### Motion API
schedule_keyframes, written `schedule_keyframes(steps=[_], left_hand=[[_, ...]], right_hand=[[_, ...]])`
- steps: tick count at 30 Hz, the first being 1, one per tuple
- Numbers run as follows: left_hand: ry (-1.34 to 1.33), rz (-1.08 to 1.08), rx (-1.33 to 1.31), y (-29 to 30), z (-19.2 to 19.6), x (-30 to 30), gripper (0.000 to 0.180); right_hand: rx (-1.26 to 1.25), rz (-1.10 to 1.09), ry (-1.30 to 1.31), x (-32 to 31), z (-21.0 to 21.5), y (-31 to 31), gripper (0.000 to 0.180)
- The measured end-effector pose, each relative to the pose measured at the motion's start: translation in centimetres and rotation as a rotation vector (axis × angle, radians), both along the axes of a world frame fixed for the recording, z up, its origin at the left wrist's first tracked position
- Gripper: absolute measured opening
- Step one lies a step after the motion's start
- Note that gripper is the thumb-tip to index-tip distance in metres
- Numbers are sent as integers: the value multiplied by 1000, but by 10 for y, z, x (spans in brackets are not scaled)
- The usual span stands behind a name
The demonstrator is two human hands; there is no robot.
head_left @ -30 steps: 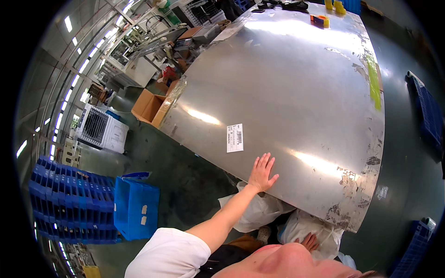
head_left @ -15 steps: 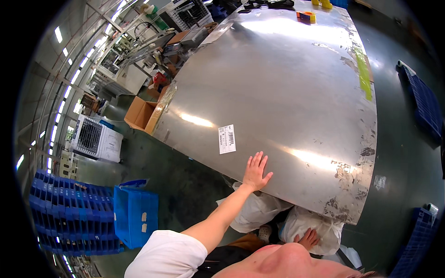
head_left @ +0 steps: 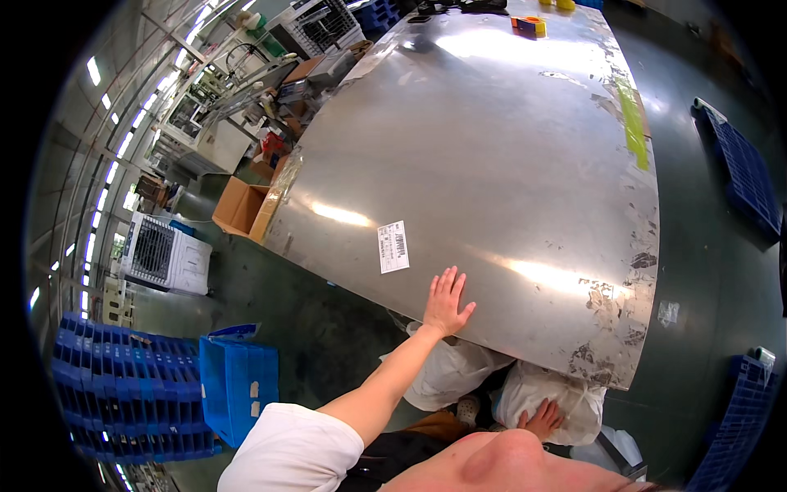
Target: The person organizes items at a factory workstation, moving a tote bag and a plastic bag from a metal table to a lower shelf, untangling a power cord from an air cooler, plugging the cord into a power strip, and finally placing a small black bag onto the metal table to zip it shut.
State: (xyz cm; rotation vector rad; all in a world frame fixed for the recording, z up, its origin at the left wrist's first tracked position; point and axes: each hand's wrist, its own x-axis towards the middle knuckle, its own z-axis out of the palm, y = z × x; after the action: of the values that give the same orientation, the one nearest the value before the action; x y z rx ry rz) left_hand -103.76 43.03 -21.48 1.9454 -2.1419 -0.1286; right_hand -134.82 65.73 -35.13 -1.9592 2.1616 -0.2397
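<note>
Left hand [head_left: 447, 300] flat on metal table [head_left: 492, 156]

Big steel-topped table [head_left: 492, 148], shiny with scuffed, stained patches along the right edge and near-right corner; a white barcode label [head_left: 393, 247] is stuck near the near-left edge; a yellow-green tape strip [head_left: 632, 123] runs down the right; small orange-yellow box [head_left: 530, 25] sits far off.
</note>
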Motion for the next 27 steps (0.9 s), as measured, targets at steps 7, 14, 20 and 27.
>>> schedule_keyframes(steps=[7, 14, 20, 27], left_hand=[[-4, -7, 14, -3, 6, -3, 64], [2, 9, 16, 4, 1, 0, 65], [13, -20, -26, -5, 2, -3, 65], [-15, 3, 20, 0, 3, -1, 65]], right_hand=[[-41, 1, 2, 0, 1, -4, 67], [35, 5, -28, 0, 9, 2, 66], [-74, -4, 10, 0, -3, 2, 66], [-5, -2, -28, 0, -3, 3, 66]])
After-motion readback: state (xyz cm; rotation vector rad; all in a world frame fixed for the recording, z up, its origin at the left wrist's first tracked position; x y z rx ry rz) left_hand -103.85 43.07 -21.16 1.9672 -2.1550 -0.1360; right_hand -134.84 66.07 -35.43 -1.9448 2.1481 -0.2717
